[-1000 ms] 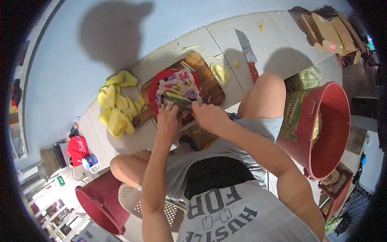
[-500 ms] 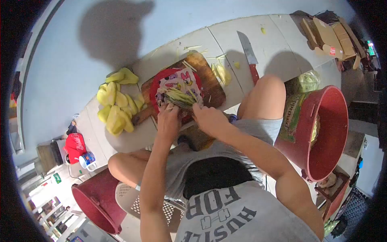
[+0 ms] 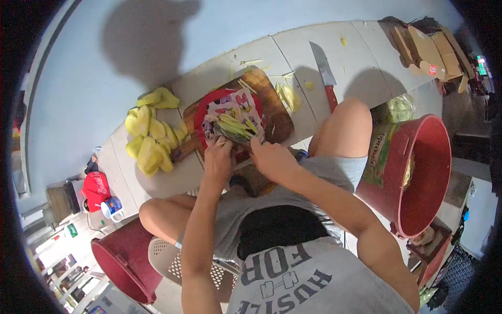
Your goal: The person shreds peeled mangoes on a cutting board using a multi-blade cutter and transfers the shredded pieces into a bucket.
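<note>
Pale green fruit strips (image 3: 236, 125), in what looks like a small clear plastic bag, lie over a red-rimmed cartoon-print cloth (image 3: 243, 99). My left hand (image 3: 218, 152) is closed at the near left edge of the bag. On the near right edge, my right hand (image 3: 272, 158) is also closed, fingers pinched together. Under the cloth is a wooden cutting board (image 3: 280, 112), with a few loose strips near its far edge. Peeled yellow-green fruit pieces (image 3: 151, 152) are heaped left of the board. The fingertips are partly hidden.
A large knife (image 3: 324, 70) lies on the tiled counter (image 3: 293, 47), right of the board. More cut fruit (image 3: 289, 98) sits beside the board. Red buckets stand at the right (image 3: 429, 178) and lower left (image 3: 123, 261). A mug (image 3: 111, 208) and cardboard boxes (image 3: 426, 49) are farther out.
The bag of strips has opened out slightly between my hands, and the strips show more plainly. Both hands stay in nearly the same place.
</note>
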### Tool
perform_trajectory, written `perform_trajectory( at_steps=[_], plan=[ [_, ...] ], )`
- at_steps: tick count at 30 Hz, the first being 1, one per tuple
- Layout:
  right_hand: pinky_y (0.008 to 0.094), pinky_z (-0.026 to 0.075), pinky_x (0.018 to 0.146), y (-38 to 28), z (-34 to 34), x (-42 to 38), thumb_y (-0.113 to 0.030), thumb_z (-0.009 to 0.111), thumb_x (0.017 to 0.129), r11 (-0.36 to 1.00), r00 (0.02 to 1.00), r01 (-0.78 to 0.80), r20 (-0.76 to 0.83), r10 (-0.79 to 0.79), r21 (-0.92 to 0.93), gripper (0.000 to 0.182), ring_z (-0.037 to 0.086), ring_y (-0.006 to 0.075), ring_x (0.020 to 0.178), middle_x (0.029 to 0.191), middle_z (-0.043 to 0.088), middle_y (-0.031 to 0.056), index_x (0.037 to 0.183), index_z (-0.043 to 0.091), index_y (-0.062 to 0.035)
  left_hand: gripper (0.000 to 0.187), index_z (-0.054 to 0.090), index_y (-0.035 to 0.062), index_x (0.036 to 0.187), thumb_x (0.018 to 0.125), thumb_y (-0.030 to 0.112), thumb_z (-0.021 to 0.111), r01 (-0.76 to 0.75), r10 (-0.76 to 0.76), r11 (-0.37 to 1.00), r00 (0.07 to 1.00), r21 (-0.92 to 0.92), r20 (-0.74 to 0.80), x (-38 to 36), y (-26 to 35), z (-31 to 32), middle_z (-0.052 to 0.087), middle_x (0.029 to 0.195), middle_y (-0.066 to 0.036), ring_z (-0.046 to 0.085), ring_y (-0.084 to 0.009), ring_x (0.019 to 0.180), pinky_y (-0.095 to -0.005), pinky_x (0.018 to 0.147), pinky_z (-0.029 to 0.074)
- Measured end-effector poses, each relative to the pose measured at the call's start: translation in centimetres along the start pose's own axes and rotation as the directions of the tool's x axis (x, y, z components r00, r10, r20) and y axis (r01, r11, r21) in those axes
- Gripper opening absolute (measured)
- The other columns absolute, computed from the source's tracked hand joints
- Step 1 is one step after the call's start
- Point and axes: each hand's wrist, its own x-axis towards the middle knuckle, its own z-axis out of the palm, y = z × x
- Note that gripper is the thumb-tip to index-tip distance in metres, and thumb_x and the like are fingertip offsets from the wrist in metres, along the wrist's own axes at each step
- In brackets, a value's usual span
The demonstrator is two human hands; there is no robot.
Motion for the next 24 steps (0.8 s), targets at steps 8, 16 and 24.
perform_trajectory(
  at_steps=[8,16,24],
  plan=[
    [0.0493,0.056,0.056,1.0,1.2,0.5,-0.027,0.054,0.098,0.999,0.995,0.037,-0.087,-0.039,-0.027,0.027,0.068,0.0405,0.065,0.071,0.065,0.0193,0.103,0.047,-0.0012,0.018,0.069,0.0012,0.086,0.069,0.005,0.071,-0.005,0.001,0.998,0.998,0.057,0.061,-0.5,-0.3,0.3,0.067,0.096,-0.016,0.062,-0.04,0.094,-0.0475,0.082,0.053],
    [0.0502,0.056,0.058,-1.3,-0.1,-0.1,-0.025,0.053,0.098,1.0,0.998,0.004,-0.061,-0.005,-0.017,0.024,0.068,0.04,0.066,0.072,0.067,0.0201,0.104,0.047,-0.0025,0.027,0.07,0.0022,0.096,0.069,0.003,0.069,-0.086,0.085,0.996,0.996,0.037,0.023,-0.5,-0.5,0.0,0.068,0.104,-0.016,0.061,-0.0401,0.104,-0.0465,0.085,0.052],
    [0.0515,0.056,0.061,-2.0,-0.1,-1.2,-0.025,0.052,0.098,0.998,1.0,-0.023,-0.008,0.024,0.054,0.026,0.068,0.0428,0.071,0.075,0.067,0.0215,0.104,0.047,-0.0011,0.027,0.07,0.0025,0.097,0.07,0.003,0.069,-0.018,0.016,0.999,0.998,0.034,0.057,-1.9,-0.2,0.1,0.068,0.107,-0.014,0.061,-0.039,0.106,-0.0466,0.086,0.052]
  ],
)
